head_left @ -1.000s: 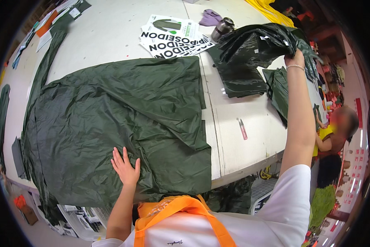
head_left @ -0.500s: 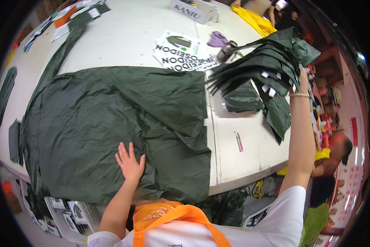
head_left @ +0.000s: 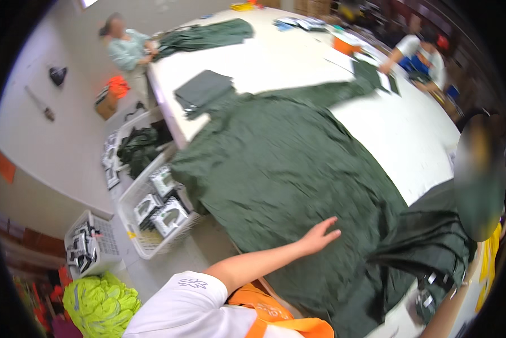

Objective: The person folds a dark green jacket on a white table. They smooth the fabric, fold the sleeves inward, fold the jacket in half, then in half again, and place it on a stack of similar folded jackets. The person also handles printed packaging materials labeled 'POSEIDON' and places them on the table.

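Note:
A dark green coat (head_left: 298, 152) of thin, creased fabric lies spread over the white table, one sleeve stretched toward the far side. My left hand (head_left: 319, 235) is over its near part with fingers extended and holds nothing. At the right, a bundle of dark green fabric pieces (head_left: 427, 236) with small white tags hangs from my right hand (head_left: 477, 254). The bundle mostly covers that hand's fingers, and its loose ends lie over the coat's near right part. A bracelet shows at my right wrist.
Folded dark fabric (head_left: 205, 90) lies at the table's left edge (head_left: 171, 121). Below that edge stand white baskets, one holding packaged items (head_left: 168, 217). Co-workers are at the far left (head_left: 130, 53) and far right (head_left: 425, 59). A lime-green heap (head_left: 101, 301) sits lower left.
The view has swung left, bringing baskets and co-workers into sight. The bundle in my right hand, earlier raised above the table's right side, now hangs against the coat. My left hand stays open.

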